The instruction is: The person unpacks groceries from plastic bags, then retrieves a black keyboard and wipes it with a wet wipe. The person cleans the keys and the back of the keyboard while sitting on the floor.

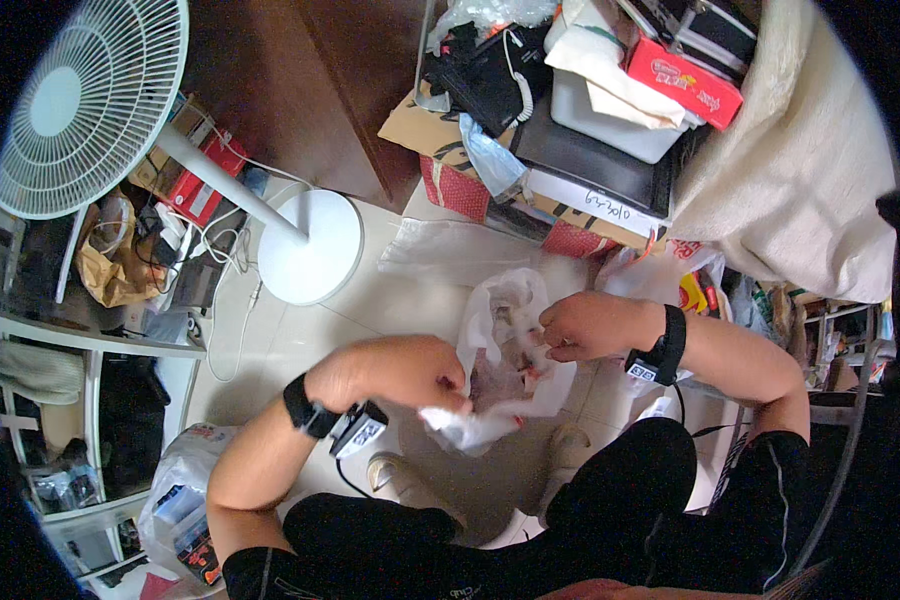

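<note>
A translucent white plastic bag (555, 386) stands open on the floor between my feet and the fan, its inside showing crumpled scraps and small red bits. At its near left side my left hand (401, 371) is closed on a bunched white part of the bag, which is blurred. My right hand (596, 326) is at the bag's right rim with its fingers curled. Whether those fingers pinch the rim or something small is hidden. Each wrist wears a black strap with a small device.
A white standing fan (311, 247) rises on the left beside cables and a cluttered shelf unit (97, 345). Ahead, a cardboard box (420, 131) bears piled items and a red box (682, 82). Filled plastic bags stand at the lower left (187, 480) and right (664, 274).
</note>
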Available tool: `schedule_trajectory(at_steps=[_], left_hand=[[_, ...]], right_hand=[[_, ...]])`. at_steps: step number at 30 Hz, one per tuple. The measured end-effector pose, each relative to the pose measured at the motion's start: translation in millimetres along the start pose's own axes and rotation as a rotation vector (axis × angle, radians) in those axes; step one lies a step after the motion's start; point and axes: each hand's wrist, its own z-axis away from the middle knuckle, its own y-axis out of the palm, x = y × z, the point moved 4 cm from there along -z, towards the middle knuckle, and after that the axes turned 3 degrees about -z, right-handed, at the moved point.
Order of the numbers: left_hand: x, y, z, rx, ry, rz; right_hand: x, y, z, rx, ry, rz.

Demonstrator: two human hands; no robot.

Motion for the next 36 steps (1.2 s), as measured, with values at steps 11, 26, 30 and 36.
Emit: schedule_trajectory(at_steps=[11,26,30,36], left_hand=[[9,-70,-6,-0.524,0.039,0.646],[14,9,40,-1.157,-0.18,0.746],[21,6,37,-1.107,-0.157,0.768],[33,-3,37,-1.136,-0.139,0.803]], right_hand=[[-12,-181,-31,-0.455,0.24,0.128],[-158,-185,-183,-1.323,0.833,0.437],[-145,-197,-172,-1.355,0.793,0.573],[-97,-256,-143,-1.452,0.686,0.535]])
